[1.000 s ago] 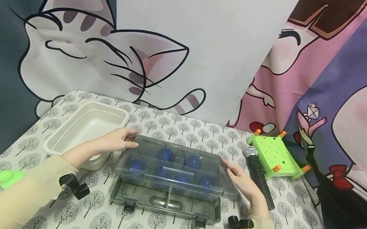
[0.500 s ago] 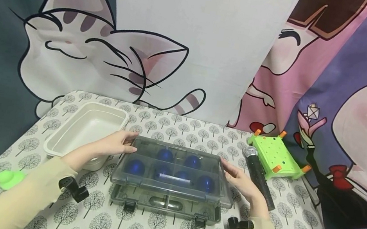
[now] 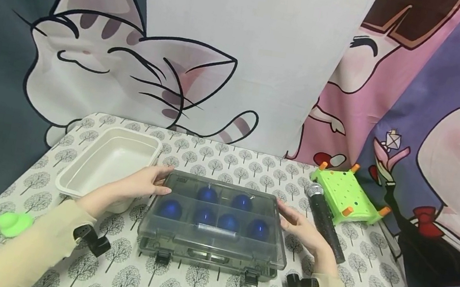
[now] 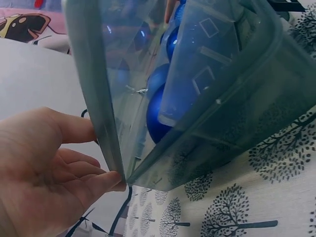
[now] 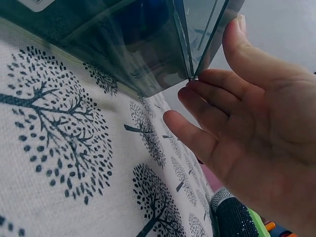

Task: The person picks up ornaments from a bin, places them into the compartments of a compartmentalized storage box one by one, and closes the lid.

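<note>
A translucent grey plastic storage box (image 3: 210, 247) stands mid-table with its hinged lid (image 3: 181, 233) tilted slightly up, leaving a narrow gap at the front. Several blue balls (image 3: 171, 209) show through the lid in divided compartments. My left hand (image 3: 146, 181) touches the back left corner: in the left wrist view, the thumb lies along the lid's edge and the fingertips meet the hinge corner. At the back right corner, my right hand (image 3: 299, 227) has loosely extended fingertips at the hinge and the thumb beside the lid. Two dark latches (image 3: 251, 277) hang unfastened at the front.
Left of the box is a white basin (image 3: 111, 160), with a green toy duck (image 3: 14, 224) nearer me. A black microphone (image 3: 325, 222) lies at the right, beside an upturned green toy table (image 3: 347, 193) with orange legs. Printed curtains (image 3: 243, 56) stand behind the table.
The lid has swung down toward me, from well raised to nearly level with the base, narrowing the front gap. Both hands have stayed at its back corners.
</note>
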Available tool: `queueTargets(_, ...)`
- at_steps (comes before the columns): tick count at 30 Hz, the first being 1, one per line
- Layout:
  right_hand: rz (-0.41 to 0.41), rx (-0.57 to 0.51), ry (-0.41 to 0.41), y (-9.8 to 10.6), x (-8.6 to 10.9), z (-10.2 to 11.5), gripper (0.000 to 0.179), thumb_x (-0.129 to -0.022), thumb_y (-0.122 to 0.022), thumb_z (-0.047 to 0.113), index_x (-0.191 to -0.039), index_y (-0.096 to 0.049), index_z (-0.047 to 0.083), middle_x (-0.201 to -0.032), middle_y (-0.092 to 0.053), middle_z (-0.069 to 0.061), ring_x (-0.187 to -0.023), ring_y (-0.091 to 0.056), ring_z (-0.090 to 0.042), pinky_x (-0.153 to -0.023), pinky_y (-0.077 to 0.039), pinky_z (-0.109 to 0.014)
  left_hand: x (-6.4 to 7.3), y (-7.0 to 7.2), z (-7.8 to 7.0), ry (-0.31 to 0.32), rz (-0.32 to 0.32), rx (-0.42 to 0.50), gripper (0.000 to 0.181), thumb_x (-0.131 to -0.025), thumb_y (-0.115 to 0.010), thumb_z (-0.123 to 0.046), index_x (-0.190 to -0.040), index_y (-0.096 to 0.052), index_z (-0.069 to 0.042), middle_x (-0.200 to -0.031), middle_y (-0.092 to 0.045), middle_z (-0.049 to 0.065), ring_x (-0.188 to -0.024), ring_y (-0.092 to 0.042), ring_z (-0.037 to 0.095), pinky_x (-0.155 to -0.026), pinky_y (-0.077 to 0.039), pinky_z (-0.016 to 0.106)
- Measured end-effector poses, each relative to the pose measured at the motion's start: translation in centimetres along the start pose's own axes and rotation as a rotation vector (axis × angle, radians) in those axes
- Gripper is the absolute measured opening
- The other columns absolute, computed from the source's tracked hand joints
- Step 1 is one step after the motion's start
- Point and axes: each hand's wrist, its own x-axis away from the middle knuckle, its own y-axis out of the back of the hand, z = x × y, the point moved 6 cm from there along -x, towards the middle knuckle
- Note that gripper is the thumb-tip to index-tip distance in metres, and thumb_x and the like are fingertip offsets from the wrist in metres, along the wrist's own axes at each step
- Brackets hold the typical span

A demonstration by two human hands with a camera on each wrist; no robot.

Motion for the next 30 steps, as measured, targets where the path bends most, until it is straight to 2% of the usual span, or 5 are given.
queueTargets(6,-0.003,0.026,-0.01,0.0,0.0,-0.2,0.061,-0.1,-0.053,0.015,-0.152,-0.025,-0.003,-0.158,-0.022,-0.025,-0.145,-0.015,-0.044,-0.116,-0.022,-0.056,0.0,-0.4,0.1,-0.028,-0.022,-0.023,0.075,-0.089,-0.067,-0.007,-0.142,-0.022,0.023,-0.15,-0.022,0.04,-0.133,-0.037,0.054,-0.11,-0.036,0.054)
queueTargets(12,0.001,0.029,-0.029,-0.2,0.0,-0.1,0.063,-0.099,-0.054,0.015,-0.152,-0.025,-0.002,-0.158,-0.023,-0.024,-0.145,-0.018,-0.043,-0.111,-0.03,-0.022,0.4,-0.8,0.1,0.029,-0.047,-0.021,0.077,-0.087,-0.067,-0.004,-0.145,-0.021,0.019,-0.152,-0.021,0.036,-0.133,-0.038,0.052,-0.111,-0.035,0.054)
queueTargets(19,0.02,0.032,-0.021,-0.7,0.1,-0.2,0.07,-0.096,-0.059,0.014,-0.152,-0.021,-0.004,-0.158,-0.022,-0.026,-0.144,-0.02,-0.046,-0.103,-0.028,-0.005,0.6,-1.2,-0.6,0.009,-0.117,-0.344,0.076,-0.083,-0.073,-0.009,-0.141,-0.033,0.018,-0.14,-0.042,0.038,-0.119,-0.055,0.049,-0.105,-0.043,0.055)
queueTargets(26,0.014,0.048,-0.035,-0.6,0.2,-0.1,0.07,-0.096,-0.059,0.016,-0.153,-0.021,-0.003,-0.159,-0.021,-0.025,-0.145,-0.02,-0.046,-0.104,-0.028,-0.008,0.7,-1.3,-0.5,0.005,-0.128,-0.319,0.076,-0.083,-0.073,-0.007,-0.141,-0.032,0.019,-0.14,-0.041,0.039,-0.115,-0.058,0.05,-0.1,-0.048,0.052)
queueTargets(30,0.014,0.077,-0.032,-0.5,0.2,-0.1,0.07,-0.097,-0.058,0.015,-0.152,-0.021,-0.005,-0.158,-0.021,-0.027,-0.145,-0.019,-0.047,-0.117,-0.027,-0.035,0.8,-1.4,-0.3,0.016,-0.136,-0.267,0.076,-0.083,-0.072,-0.006,-0.142,-0.03,0.018,-0.142,-0.038,0.039,-0.119,-0.054,0.051,-0.101,-0.048,0.051)
